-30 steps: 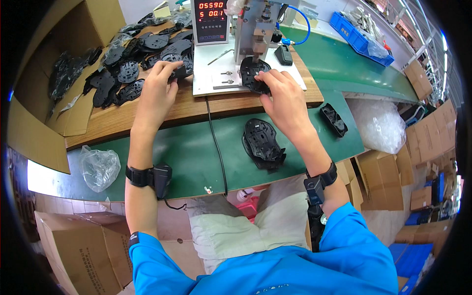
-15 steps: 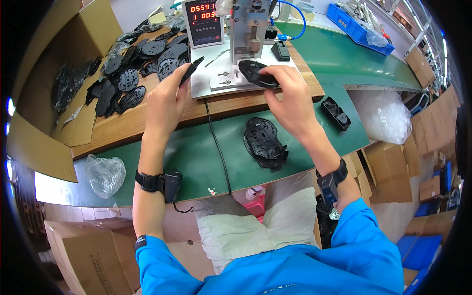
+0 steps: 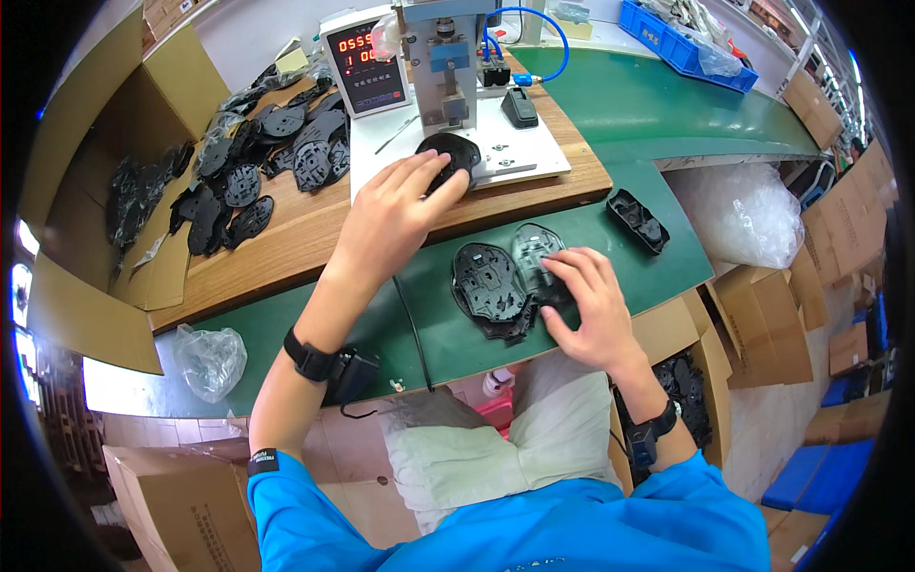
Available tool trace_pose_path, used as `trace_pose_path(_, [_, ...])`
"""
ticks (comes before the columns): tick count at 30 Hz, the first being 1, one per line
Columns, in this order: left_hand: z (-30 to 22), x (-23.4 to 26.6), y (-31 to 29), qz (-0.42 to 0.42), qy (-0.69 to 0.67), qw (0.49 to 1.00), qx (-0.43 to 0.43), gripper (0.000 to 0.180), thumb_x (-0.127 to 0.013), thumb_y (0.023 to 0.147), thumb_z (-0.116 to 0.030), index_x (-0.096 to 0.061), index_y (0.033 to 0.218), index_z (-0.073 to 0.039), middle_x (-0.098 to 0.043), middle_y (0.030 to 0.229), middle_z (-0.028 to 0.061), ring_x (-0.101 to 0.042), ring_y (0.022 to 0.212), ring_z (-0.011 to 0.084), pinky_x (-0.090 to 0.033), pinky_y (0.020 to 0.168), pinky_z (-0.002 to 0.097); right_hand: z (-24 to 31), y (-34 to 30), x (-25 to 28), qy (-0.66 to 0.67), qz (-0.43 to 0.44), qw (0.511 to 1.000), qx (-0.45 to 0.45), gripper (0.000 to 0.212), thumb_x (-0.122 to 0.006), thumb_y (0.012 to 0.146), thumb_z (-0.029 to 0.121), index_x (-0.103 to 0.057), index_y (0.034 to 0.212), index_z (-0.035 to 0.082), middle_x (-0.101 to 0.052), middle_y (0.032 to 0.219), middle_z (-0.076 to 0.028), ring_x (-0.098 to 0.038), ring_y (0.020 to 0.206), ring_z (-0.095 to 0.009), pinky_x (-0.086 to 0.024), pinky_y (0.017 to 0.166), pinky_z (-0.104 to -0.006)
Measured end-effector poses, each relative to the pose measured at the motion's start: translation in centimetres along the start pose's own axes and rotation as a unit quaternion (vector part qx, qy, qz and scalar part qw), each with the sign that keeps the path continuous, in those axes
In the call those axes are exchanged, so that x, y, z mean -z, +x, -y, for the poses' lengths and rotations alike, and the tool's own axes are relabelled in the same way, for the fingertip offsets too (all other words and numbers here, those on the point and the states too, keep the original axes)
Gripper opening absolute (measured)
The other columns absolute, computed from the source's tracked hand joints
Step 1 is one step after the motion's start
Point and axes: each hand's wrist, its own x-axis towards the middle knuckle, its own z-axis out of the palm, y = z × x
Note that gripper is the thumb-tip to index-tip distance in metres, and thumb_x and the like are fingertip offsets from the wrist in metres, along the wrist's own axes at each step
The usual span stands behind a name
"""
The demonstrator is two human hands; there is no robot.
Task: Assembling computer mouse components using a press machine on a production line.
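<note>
My left hand [image 3: 400,200] reaches to the press's white base, its fingers curled over a dark oval plastic shell [image 3: 459,151] under the press head. The shell lies partly hidden beneath those fingers. Down on the green bench, my right hand [image 3: 593,307] grips the edge of another black plastic shell [image 3: 537,250], which is smeared by motion. This second shell is right beside a small stack of black molded shells [image 3: 489,284]; whether it touches them I cannot tell. The bench press [image 3: 446,81] stands upright behind my left hand.
Loose black plastic parts [image 3: 243,186] lie on the wooden board beside an open carton [image 3: 91,315]. A display box [image 3: 367,67] adjoins the press. A black tray-like part [image 3: 639,221] sits at right, a clear plastic bag [image 3: 212,362] at left, and a cable [image 3: 416,329] crosses the bench.
My right hand has carried its shell from the press down beside the stack on the bench. My left hand has moved right, bringing its shell onto the press base. The view has shifted slightly.
</note>
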Motion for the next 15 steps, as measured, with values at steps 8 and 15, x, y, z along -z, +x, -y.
trace_pose_path(8, [-1.8, -1.8, 1.2, -0.024, 0.012, 0.999, 0.041, 0.047, -0.064, 0.079, 0.003, -0.068, 0.125, -0.009, -0.070, 0.127, 0.0156, -0.068, 0.119, 0.0343, -0.057, 0.098, 0.0440, -0.4, -0.3, -0.1, -0.034, 0.027, 0.999, 0.004, 0.052, -0.078, 0.081, 0.020, -0.064, 0.130, 0.009, -0.058, 0.139, -0.009, -0.046, 0.138, -0.034, -0.040, 0.112, -0.0484])
trace_pose_path(15, [-2.1, -3.4, 1.0, -0.004, -0.011, 0.998, 0.054, 0.038, -0.062, 0.087, -0.005, -0.063, 0.125, -0.009, -0.069, 0.128, 0.0184, -0.065, 0.124, 0.0357, -0.056, 0.101, 0.0445, -0.2, -0.2, -0.2, -0.047, 0.031, 0.998, 0.001, 0.051, -0.077, 0.081, 0.020, -0.064, 0.129, 0.010, -0.057, 0.140, -0.009, -0.046, 0.138, -0.033, -0.040, 0.112, -0.0480])
